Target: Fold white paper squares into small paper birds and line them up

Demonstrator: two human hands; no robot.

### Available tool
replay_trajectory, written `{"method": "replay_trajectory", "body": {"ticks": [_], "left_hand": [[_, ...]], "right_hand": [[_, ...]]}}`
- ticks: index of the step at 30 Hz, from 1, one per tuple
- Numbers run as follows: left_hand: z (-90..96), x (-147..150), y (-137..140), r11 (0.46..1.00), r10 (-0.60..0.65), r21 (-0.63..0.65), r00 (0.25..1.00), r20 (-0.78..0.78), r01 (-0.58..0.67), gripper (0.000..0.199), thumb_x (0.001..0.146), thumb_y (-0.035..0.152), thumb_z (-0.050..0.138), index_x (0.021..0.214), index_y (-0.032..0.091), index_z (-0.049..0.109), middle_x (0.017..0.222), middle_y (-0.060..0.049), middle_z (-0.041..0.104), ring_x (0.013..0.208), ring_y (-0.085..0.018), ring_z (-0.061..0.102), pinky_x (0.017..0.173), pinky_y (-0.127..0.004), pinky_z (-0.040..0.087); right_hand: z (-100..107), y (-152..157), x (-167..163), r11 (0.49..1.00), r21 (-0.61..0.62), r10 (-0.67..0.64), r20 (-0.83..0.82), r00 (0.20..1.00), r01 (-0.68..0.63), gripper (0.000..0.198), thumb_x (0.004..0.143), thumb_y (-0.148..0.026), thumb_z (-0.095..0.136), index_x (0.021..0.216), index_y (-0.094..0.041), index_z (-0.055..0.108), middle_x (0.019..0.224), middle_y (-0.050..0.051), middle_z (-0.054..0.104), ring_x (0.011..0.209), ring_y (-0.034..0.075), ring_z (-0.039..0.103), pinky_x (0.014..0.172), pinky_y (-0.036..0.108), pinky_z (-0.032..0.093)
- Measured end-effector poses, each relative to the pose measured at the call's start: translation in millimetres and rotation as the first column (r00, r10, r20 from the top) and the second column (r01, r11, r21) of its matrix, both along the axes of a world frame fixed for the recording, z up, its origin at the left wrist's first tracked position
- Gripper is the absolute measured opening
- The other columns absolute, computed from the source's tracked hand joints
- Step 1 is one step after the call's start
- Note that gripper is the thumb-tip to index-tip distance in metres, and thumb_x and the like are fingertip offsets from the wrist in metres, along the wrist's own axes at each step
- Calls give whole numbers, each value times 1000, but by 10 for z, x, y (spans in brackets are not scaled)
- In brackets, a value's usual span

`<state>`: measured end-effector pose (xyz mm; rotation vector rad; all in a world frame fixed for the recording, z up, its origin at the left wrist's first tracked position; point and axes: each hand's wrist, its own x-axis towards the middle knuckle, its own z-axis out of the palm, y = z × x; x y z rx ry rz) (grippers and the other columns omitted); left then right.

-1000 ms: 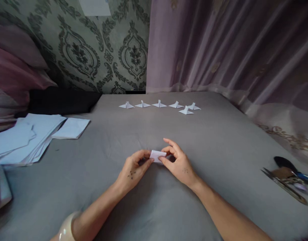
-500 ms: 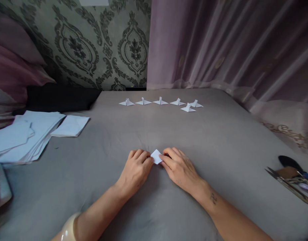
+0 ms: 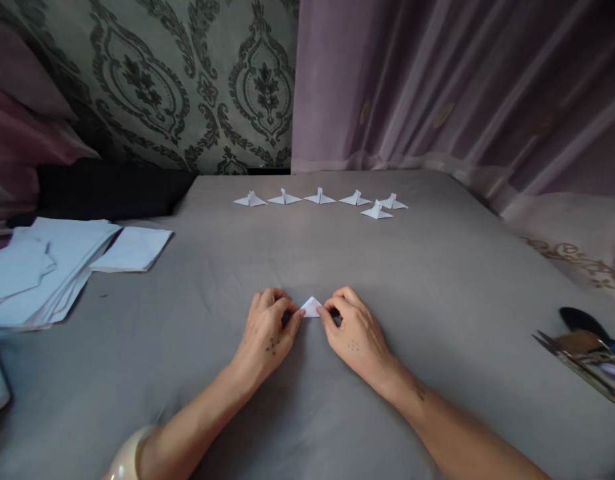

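Note:
A small piece of folded white paper (image 3: 311, 307) lies between my hands at the middle of the grey cloth surface (image 3: 247, 260). It now has a triangular outline with its point facing away from me. My left hand (image 3: 272, 323) pinches its left corner between thumb and fingers. On the opposite corner, my right hand (image 3: 352, 323) has a similar pinch. Farther back stand several folded paper figures (image 3: 319, 196) in a row, each with flat side points and a raised middle; one figure (image 3: 376, 211) sits slightly nearer than the others.
To the left lie a stack of white paper sheets (image 3: 62, 260) and a smaller paper pile (image 3: 132, 249). Scissors (image 3: 580, 367) rest at the right edge beside other small items. A black cloth (image 3: 107, 190) is at the back left, and a purple curtain (image 3: 387, 87) hangs behind.
The paper's outline went from a diamond to a triangle as its near half folded up or under. Both thumbs now press at its corners. The view has shifted slightly.

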<state>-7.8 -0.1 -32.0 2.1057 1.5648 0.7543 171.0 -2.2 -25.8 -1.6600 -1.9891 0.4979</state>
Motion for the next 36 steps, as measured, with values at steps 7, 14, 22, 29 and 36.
{"method": "replay_trajectory", "body": {"ticks": [7, 14, 22, 29, 36], "left_hand": [[-14, 5, 15, 1000, 9, -27, 1000, -21, -10, 15, 88, 28, 53, 81, 18, 61, 93, -7, 56, 88, -21, 50, 83, -39, 43], [-10, -6, 25, 999, 12, -30, 999, -38, -13, 12, 88, 29, 54, 84, 18, 57, 91, -6, 56, 84, -20, 50, 77, -36, 44], [119, 2, -33, 954, -276, 33, 920, -277, 296, 25, 93, 12, 38, 101, 18, 60, 94, -6, 61, 81, -20, 51, 71, -32, 46], [153, -63, -148, 952, -256, 45, 867, -428, 303, 35, 84, 4, 44, 112, 17, 59, 101, -7, 62, 85, -20, 54, 73, -30, 50], [177, -119, -197, 963, -234, 30, 880, -414, 270, 37, 77, -1, 42, 102, 16, 63, 103, -8, 64, 89, -22, 57, 73, -30, 52]], "right_hand": [[-2, 8, -11, 1000, -23, -19, 33, 999, 20, 16, 87, -29, 56, 74, -20, 56, 88, 2, 57, 74, 15, 57, 72, 29, 45], [-7, 40, 22, 998, -56, -16, 23, 1000, 18, 16, 86, -30, 59, 75, -20, 55, 89, 1, 57, 72, 15, 57, 70, 28, 45], [19, -3, 82, 989, 20, 147, 88, 985, -149, 12, 91, -19, 51, 97, -24, 61, 94, 2, 58, 76, 14, 57, 69, 26, 44], [48, -70, 116, 922, 88, 308, 427, 850, -378, 35, 95, -17, 44, 123, -33, 57, 97, 3, 59, 78, 17, 54, 65, 29, 38], [74, -85, 206, 941, 99, 259, 401, 879, -323, 37, 94, -11, 40, 113, -30, 64, 99, 3, 62, 81, 16, 57, 65, 29, 40]]}}
